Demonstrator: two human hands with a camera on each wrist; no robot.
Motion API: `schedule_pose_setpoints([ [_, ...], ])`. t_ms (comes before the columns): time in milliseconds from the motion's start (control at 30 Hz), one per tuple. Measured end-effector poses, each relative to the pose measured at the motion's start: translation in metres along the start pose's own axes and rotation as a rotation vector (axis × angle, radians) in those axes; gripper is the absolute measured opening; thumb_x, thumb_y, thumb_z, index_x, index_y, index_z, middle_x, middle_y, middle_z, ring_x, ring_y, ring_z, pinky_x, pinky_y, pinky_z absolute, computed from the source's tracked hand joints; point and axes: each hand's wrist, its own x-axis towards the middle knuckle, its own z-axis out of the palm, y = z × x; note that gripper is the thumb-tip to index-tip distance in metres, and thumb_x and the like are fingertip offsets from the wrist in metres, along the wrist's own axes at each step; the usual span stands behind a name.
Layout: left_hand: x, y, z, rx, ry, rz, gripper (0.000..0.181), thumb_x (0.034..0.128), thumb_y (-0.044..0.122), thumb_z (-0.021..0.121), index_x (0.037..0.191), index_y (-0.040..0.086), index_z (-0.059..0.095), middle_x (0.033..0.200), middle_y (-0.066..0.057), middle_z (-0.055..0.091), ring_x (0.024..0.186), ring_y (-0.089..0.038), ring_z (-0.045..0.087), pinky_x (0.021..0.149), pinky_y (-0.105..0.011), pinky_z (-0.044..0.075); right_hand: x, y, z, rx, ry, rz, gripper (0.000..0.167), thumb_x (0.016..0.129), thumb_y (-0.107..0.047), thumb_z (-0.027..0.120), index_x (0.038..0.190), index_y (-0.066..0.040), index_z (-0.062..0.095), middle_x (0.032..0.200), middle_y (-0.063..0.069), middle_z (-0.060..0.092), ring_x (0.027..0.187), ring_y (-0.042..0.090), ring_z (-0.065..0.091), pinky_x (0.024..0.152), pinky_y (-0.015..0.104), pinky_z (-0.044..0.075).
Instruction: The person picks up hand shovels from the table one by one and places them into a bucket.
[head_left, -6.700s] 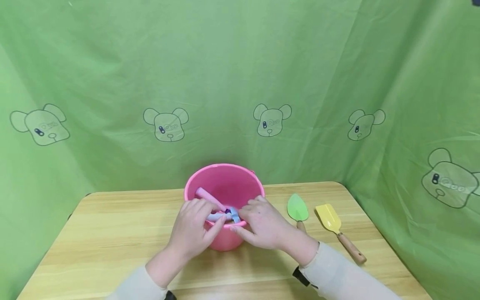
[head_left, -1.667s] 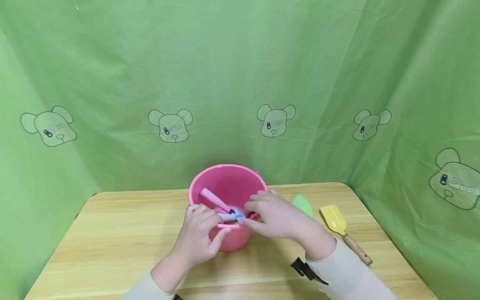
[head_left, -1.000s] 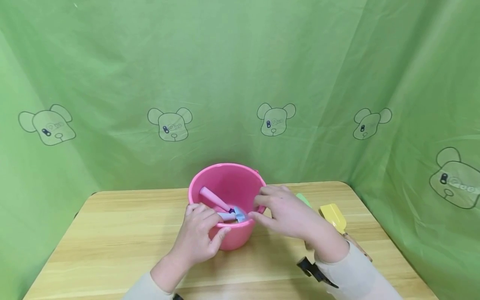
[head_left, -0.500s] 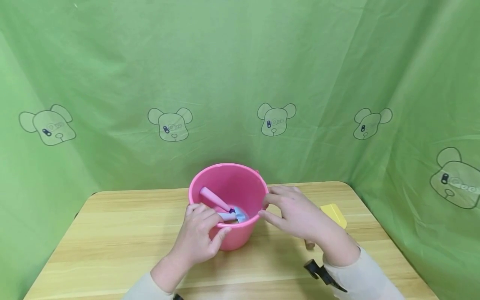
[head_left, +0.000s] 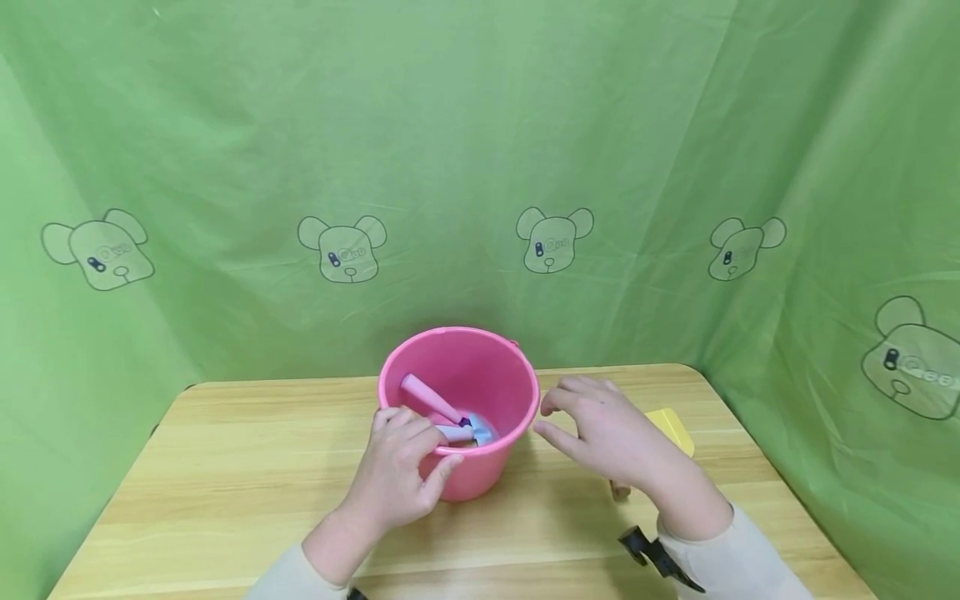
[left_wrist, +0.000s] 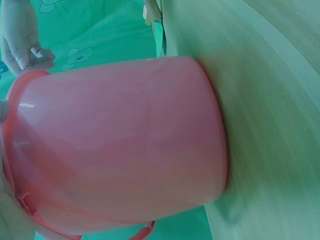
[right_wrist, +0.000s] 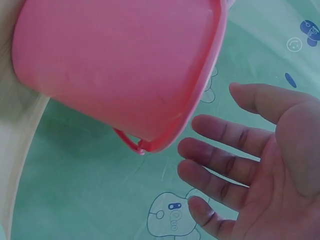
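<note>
A pink bucket stands upright on the table, and its side fills much of the left wrist view. The left hand grips the bucket's near-left rim, fingers over the edge and thumb outside. Inside the bucket lie a pink handle and a light-blue tool; their lower parts are hidden. Just right of the rim, the right hand is held apart from the bucket, its fingers slightly bent and holding nothing. The right wrist view shows that palm beside the bucket wall.
A yellow scoop lies on the table, partly behind the right hand and forearm. The end of a wooden handle shows under the right wrist. Green cloth with printed bear heads hangs behind the table and at both sides.
The right hand has let go of the bucket's rim and moved right, covering the green trowel's blade and part of the yellow scoop in the head view. The left hand has kept its grip.
</note>
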Motion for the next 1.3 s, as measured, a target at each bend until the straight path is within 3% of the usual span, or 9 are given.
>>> schedule_pose_setpoints([
  [233,0.001,0.000,0.000,-0.009,-0.005,-0.004,0.026,0.0971,0.041,0.056,0.097,0.021,0.072,0.092,0.007,0.071,0.084,-0.014,0.057,0.086,-0.041,0.036,-0.005,0.006,0.007,-0.028,0.000,0.016,0.027,0.095,-0.041,0.065,0.100,-0.015,0.071,0.096,-0.005,0.065,0.096,0.018,0.062,0.089,0.049,0.045],
  [700,0.002,0.000,0.000,0.000,-0.015,-0.007,0.024,0.0962,0.041,0.058,0.098,0.021,0.072,0.098,0.010,0.071,0.088,-0.013,0.058,0.088,-0.041,0.036,-0.017,0.022,0.017,-0.040,-0.001,0.060,0.016,0.093,-0.032,0.069,0.097,-0.016,0.069,0.092,-0.007,0.062,0.091,0.019,0.061,0.084,0.047,0.049],
  [1300,0.000,0.000,0.000,-0.003,-0.015,-0.018,0.026,0.0964,0.041,0.056,0.095,0.020,0.071,0.095,0.010,0.071,0.086,-0.014,0.057,0.086,-0.041,0.037,-0.029,0.049,0.037,-0.060,-0.032,0.157,0.020,0.093,-0.030,0.070,0.098,-0.011,0.068,0.092,-0.001,0.065,0.087,0.021,0.062,0.080,0.047,0.051],
])
